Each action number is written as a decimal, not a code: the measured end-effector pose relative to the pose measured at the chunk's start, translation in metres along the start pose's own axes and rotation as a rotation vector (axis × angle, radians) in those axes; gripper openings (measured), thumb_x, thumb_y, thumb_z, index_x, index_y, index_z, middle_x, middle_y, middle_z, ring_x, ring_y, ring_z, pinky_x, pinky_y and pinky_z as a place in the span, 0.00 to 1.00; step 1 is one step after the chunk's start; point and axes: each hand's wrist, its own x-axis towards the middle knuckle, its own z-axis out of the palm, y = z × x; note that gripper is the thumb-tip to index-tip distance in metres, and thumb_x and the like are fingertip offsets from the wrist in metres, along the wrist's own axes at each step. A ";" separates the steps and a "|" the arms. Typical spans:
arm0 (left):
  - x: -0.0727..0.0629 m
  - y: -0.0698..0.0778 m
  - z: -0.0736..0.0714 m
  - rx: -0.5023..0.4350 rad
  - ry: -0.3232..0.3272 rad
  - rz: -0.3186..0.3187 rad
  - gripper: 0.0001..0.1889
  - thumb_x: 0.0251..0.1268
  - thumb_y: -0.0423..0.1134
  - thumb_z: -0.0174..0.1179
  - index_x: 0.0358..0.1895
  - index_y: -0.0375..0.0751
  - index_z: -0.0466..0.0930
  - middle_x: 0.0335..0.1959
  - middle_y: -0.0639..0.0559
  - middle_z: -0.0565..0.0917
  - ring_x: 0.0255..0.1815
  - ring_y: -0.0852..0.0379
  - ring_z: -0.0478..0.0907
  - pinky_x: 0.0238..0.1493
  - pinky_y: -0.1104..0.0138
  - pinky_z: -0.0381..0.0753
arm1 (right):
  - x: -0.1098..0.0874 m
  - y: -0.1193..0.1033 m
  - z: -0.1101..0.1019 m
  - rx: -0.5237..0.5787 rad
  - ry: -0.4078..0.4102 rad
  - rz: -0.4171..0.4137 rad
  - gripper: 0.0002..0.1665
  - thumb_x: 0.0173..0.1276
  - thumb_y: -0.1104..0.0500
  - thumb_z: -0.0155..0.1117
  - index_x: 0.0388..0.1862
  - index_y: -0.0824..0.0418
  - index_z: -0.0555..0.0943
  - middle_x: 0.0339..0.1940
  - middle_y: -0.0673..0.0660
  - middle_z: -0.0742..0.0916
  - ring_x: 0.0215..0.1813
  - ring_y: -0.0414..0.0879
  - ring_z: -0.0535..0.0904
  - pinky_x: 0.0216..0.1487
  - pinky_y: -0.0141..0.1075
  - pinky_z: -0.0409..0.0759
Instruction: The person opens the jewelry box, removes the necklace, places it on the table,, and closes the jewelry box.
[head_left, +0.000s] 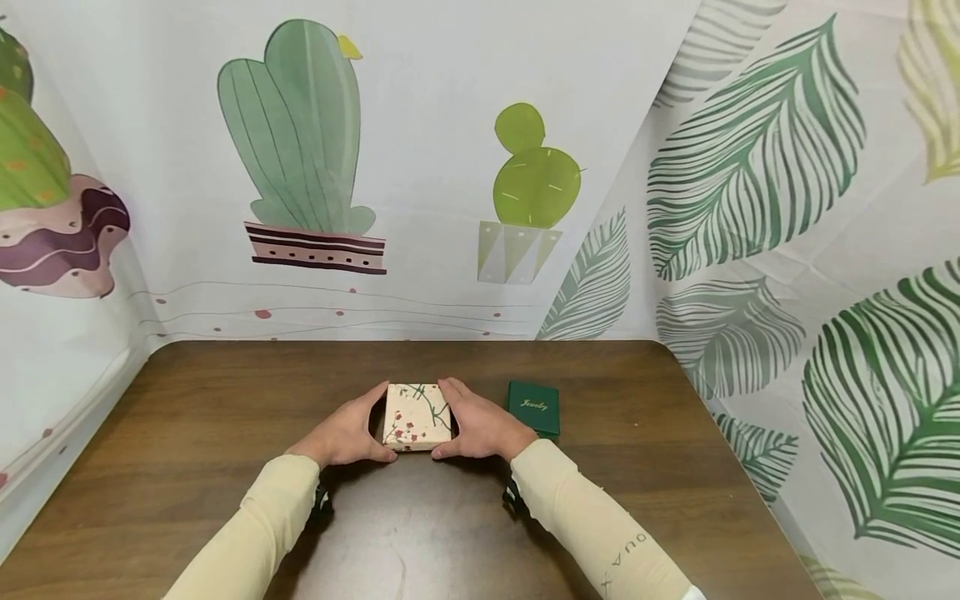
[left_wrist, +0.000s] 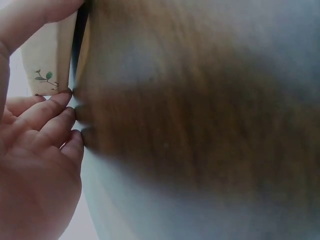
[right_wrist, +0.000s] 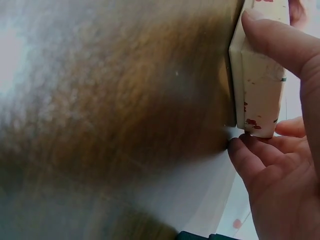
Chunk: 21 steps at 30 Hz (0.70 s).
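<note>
A square cream box (head_left: 417, 418) with red blossoms and green branches on its lid lies on the brown table, held from both sides. My left hand (head_left: 349, 430) grips its left side, thumb at the near corner and fingers at the far one. On the opposite side, my right hand (head_left: 480, 423) grips it the same way. The left wrist view shows the fingertips against the end of the box (left_wrist: 47, 62), close to the tabletop. In the right wrist view the thumb lies on the near side of the box (right_wrist: 260, 95), with the fingers at its far end.
A dark green box (head_left: 534, 408) with gold "Jewelry" lettering lies just right of my right hand. The wooden table (head_left: 225, 400) ends at a wall hanging (head_left: 435, 167) printed with cacti and leaves. Part of something dark green (right_wrist: 200, 236) shows at the right wrist view's bottom edge.
</note>
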 end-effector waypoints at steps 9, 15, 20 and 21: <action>-0.001 -0.001 0.001 -0.004 0.034 0.024 0.65 0.37 0.41 0.84 0.81 0.28 0.51 0.74 0.32 0.73 0.70 0.40 0.74 0.71 0.46 0.72 | 0.000 0.000 -0.002 -0.013 0.021 -0.018 0.68 0.59 0.41 0.81 0.84 0.67 0.53 0.84 0.61 0.65 0.79 0.52 0.69 0.76 0.44 0.72; -0.004 -0.001 0.001 -0.045 0.048 0.032 0.65 0.38 0.41 0.83 0.81 0.28 0.52 0.75 0.31 0.71 0.73 0.38 0.72 0.73 0.44 0.70 | -0.001 -0.001 -0.005 -0.023 0.039 -0.035 0.67 0.58 0.41 0.82 0.84 0.68 0.55 0.83 0.62 0.66 0.79 0.53 0.69 0.76 0.45 0.72; -0.006 0.000 0.000 -0.063 0.050 0.036 0.65 0.38 0.41 0.83 0.81 0.28 0.52 0.76 0.30 0.70 0.75 0.36 0.70 0.74 0.42 0.68 | -0.002 -0.003 -0.007 -0.022 0.044 -0.037 0.67 0.57 0.41 0.82 0.83 0.68 0.56 0.83 0.64 0.66 0.80 0.54 0.68 0.77 0.46 0.71; -0.006 0.000 0.000 -0.068 0.051 0.036 0.65 0.38 0.41 0.83 0.81 0.28 0.52 0.76 0.30 0.70 0.75 0.35 0.69 0.74 0.42 0.68 | -0.002 -0.003 -0.008 -0.022 0.045 -0.038 0.67 0.57 0.41 0.82 0.83 0.68 0.56 0.83 0.64 0.66 0.80 0.54 0.68 0.77 0.46 0.71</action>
